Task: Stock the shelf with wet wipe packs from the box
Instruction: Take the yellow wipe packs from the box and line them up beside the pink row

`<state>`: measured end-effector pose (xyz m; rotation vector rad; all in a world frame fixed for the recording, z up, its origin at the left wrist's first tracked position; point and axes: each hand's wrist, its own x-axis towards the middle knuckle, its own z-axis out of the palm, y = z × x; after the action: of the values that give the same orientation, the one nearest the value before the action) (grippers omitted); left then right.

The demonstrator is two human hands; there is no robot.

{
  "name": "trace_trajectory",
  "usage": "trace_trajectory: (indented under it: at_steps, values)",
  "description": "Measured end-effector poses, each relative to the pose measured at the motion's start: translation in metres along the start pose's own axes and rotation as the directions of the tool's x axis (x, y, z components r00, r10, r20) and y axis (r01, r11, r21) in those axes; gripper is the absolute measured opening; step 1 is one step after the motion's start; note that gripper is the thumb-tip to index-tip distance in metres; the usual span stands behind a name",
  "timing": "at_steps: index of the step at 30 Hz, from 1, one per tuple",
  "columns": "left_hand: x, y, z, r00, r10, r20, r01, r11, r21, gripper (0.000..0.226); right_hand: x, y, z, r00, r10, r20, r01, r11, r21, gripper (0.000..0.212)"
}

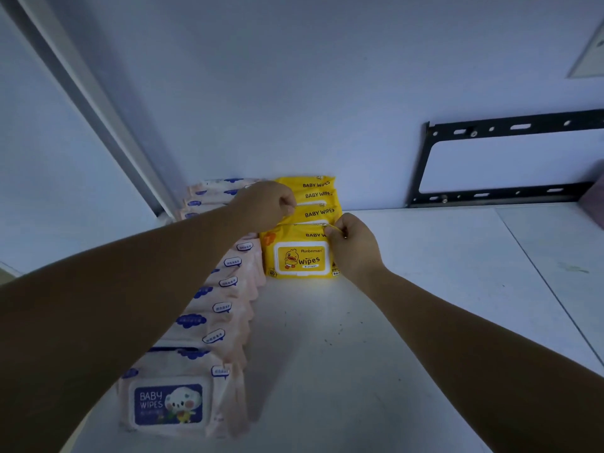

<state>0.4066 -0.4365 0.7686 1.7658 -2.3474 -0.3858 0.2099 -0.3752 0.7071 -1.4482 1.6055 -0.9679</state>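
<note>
Pink soft-plastic wipe packs [170, 403] are lined along the white shelf [392, 322]. Beside them, the front yellow duck-printed wipe pack [302, 256] is pinched at its top seam by left hand [271, 204] and right hand [354, 246]. Squaring it, then release, is judged next.

Both bare arms stretch forward. The left hand [268, 204] and right hand [351, 243], fingers curled, each pinch a top corner of the front yellow pack [302, 259].
</note>
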Motion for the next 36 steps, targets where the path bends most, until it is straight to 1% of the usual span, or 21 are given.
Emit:
trace_trajectory:
  at_steps: [4,7,11,17,21,23,26,30,33,36]
  values:
    - [-0.005,0.005,-0.005,0.999,-0.017,-0.030,0.016,1.000,-0.014,0.016,0.000,-0.001,-0.005,0.999,0.044,0.009,-0.044,0.999,0.004,0.022]
    - [-0.012,0.016,-0.012,0.998,0.020,-0.066,-0.021,1.000,-0.009,0.019,-0.004,-0.005,-0.017,0.997,0.073,0.011,-0.073,0.997,-0.020,0.030]
    - [-0.026,0.041,-0.019,0.994,0.105,-0.007,-0.105,0.991,-0.079,0.015,-0.018,-0.005,-0.040,0.997,0.031,-0.065,-0.037,0.995,-0.092,0.035]
    - [-0.051,0.100,-0.008,0.974,0.221,0.046,-0.207,0.955,-0.210,0.009,-0.064,0.005,-0.091,0.993,-0.042,-0.109,0.020,0.980,-0.200,0.021]
    - [-0.071,0.147,0.014,0.943,0.308,0.128,-0.266,0.926,-0.268,0.008,-0.118,0.020,-0.134,0.992,-0.028,-0.124,-0.007,0.962,-0.273,0.021]
    - [-0.081,0.177,0.027,0.917,0.358,0.178,-0.301,0.911,-0.284,0.009,-0.149,0.033,-0.157,0.988,0.001,-0.153,-0.046,0.955,-0.292,0.019]
    - [-0.098,0.227,0.045,0.858,0.452,0.245,-0.370,0.874,-0.316,0.008,-0.196,0.055,-0.195,0.977,0.055,-0.207,-0.121,0.938,-0.324,0.018]
    - [-0.128,0.292,0.065,0.791,0.523,0.318,-0.397,0.834,-0.383,0.007,-0.254,0.081,-0.252,0.952,0.095,-0.292,-0.212,0.893,-0.397,0.016]
    - [-0.156,0.339,0.080,0.724,0.590,0.357,-0.444,0.795,-0.414,0.007,-0.302,0.099,-0.290,0.906,0.050,-0.421,-0.232,0.889,-0.394,0.014]
    - [-0.183,0.386,0.096,0.669,0.630,0.395,-0.491,0.773,-0.401,0.009,-0.365,0.122,-0.323,0.849,-0.002,-0.528,-0.225,0.904,-0.364,0.012]
